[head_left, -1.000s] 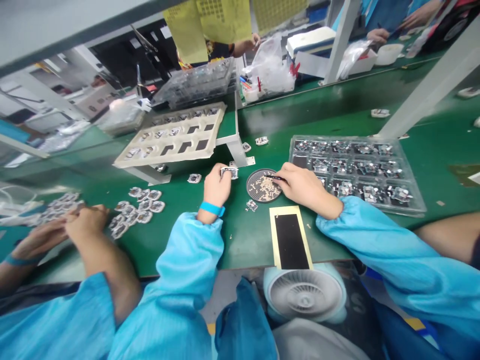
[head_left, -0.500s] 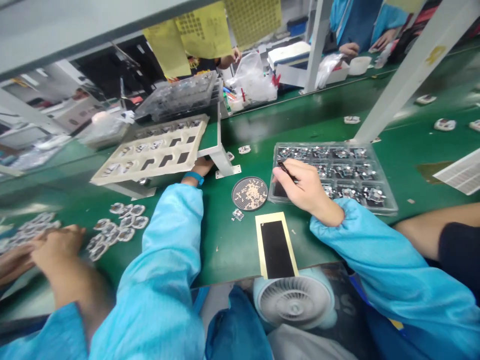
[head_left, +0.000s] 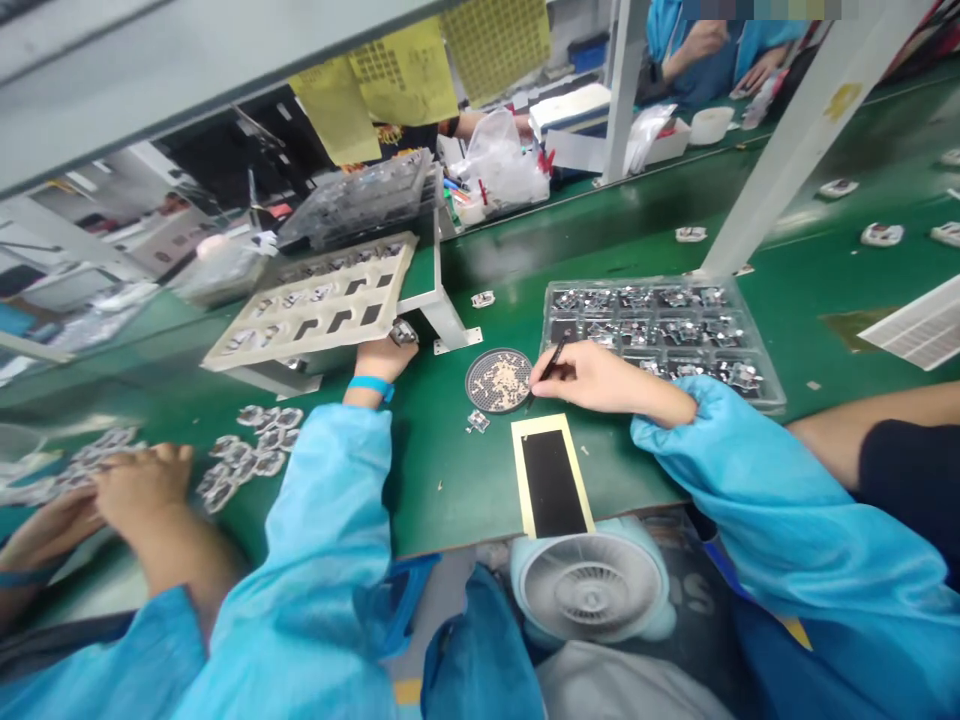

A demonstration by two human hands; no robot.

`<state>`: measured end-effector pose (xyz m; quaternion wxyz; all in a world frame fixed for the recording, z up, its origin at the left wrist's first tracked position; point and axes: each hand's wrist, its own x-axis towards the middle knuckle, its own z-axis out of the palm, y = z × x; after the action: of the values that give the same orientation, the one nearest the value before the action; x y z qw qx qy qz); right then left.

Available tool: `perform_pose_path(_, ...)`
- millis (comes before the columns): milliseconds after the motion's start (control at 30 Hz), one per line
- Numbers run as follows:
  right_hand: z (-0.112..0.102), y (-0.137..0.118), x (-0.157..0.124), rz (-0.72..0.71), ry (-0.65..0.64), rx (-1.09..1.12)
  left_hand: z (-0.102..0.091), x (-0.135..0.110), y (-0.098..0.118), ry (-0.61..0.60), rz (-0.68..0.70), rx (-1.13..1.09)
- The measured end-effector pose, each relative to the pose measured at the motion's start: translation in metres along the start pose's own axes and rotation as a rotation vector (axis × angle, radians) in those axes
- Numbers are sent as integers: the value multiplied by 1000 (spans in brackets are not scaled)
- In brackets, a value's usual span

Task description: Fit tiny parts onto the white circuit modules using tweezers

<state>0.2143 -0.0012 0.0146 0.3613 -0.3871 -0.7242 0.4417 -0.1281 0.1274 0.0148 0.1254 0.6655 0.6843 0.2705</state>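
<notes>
My left hand (head_left: pixel 384 362), with a blue wristband, is closed around a small silvery-white assembly (head_left: pixel 403 332) beside the leg of the raised stand. Its fingers are partly hidden under the cream tray (head_left: pixel 300 350). My right hand (head_left: pixel 589 375) pinches dark tweezers (head_left: pixel 556 354), their lower end by the right rim of a round dark mesh dish (head_left: pixel 475 388) with tiny beige pieces in it. Just below the dish lies one loose small metallic part (head_left: pixel 478 421). A clear compartment tray (head_left: pixel 776 400) with several metallic assemblies sits behind my right hand.
A black pad (head_left: pixel 555 485) on yellow backing lies at the bench's front edge, above a small fan (head_left: pixel 592 590). Left, a co-worker's hands (head_left: pixel 142 485) are near clustered white parts (head_left: pixel 247 445). A slanted white post (head_left: pixel 787 150) stands behind the clear tray.
My left hand has come out from under the stand, now showing an assembly in its fingers. My right hand has moved from the clear tray down and left to the round dish with the tweezers.
</notes>
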Motion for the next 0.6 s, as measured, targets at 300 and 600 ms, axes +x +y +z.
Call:
perform_pose_path(300,17,11,-2,-70,-75,-163,-7,-84,47,-700,-10,-776)
perform_pose_path(600,14,7,-1,-145,24,-200,15,-122,67,-1454,194,-683)
